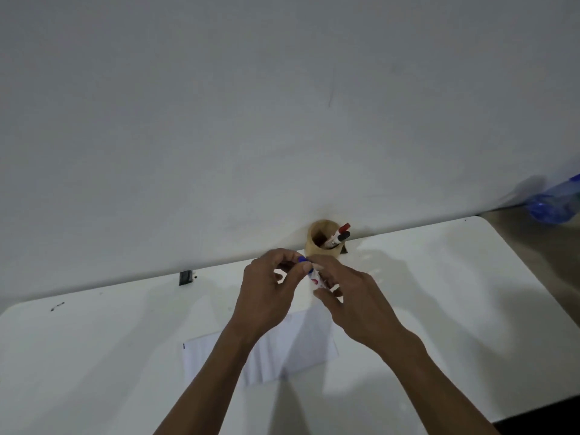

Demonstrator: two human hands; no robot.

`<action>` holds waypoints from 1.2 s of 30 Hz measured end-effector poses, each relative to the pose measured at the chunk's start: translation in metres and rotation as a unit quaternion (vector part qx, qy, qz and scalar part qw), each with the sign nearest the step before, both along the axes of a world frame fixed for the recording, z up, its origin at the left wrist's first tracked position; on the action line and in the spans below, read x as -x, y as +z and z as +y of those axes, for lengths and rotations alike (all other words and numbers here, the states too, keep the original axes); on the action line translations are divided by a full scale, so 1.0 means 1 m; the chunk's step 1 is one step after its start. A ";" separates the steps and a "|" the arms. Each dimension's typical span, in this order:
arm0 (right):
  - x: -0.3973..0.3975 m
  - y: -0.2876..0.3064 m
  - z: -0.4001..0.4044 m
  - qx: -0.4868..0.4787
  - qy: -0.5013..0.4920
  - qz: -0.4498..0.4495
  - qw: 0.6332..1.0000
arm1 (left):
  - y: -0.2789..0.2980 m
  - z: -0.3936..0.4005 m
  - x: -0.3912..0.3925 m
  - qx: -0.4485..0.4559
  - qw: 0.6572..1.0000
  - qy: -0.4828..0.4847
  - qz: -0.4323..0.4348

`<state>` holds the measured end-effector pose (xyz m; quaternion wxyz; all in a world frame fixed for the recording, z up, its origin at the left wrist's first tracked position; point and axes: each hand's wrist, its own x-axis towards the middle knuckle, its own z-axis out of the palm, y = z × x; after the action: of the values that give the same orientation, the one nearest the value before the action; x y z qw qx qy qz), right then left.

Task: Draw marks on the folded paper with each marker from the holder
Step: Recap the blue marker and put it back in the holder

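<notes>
A blue-capped marker (314, 276) is held between both hands above the table, just in front of the tan round holder (317, 246). My left hand (266, 290) pinches its blue cap end. My right hand (348, 296) grips the white barrel. Inside the holder stand a red-capped marker (343, 228) and a black-capped marker (342, 237), leaning right. The folded white paper (301, 346) lies flat on the table under my forearms, partly hidden by them.
The white table (455, 293) butts against a pale wall. A small black clip (185, 277) sits at the table's back edge on the left. A blue plastic bag (555, 202) lies off the table at the far right.
</notes>
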<state>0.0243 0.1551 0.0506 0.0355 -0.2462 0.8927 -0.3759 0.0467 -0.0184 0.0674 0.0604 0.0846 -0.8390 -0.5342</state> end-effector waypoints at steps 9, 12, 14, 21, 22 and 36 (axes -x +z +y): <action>0.064 0.015 0.030 0.207 -0.163 -0.002 0.965 | -0.044 0.021 0.049 0.029 0.996 0.069 -0.044; 0.082 0.013 0.032 0.258 -0.206 0.010 0.944 | -0.063 0.029 0.064 0.060 0.994 0.058 -0.070; 0.089 0.006 0.030 0.261 -0.225 0.027 0.938 | -0.071 0.034 0.074 0.068 0.993 0.045 -0.085; 0.088 -0.020 0.022 0.273 -0.240 0.067 0.929 | -0.081 0.045 0.095 0.066 0.996 0.010 -0.059; 0.089 -0.022 0.022 0.276 -0.245 0.078 0.926 | -0.083 0.045 0.096 0.064 0.996 0.009 -0.054; 0.092 -0.063 0.009 0.212 -0.271 0.054 0.937 | -0.084 0.048 0.096 0.024 1.000 0.012 0.001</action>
<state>-0.0681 0.1638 -0.0123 -0.1689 -0.0168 0.8255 -0.5382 -0.0494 0.0298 -0.0168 0.0698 0.0925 -0.8507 -0.5128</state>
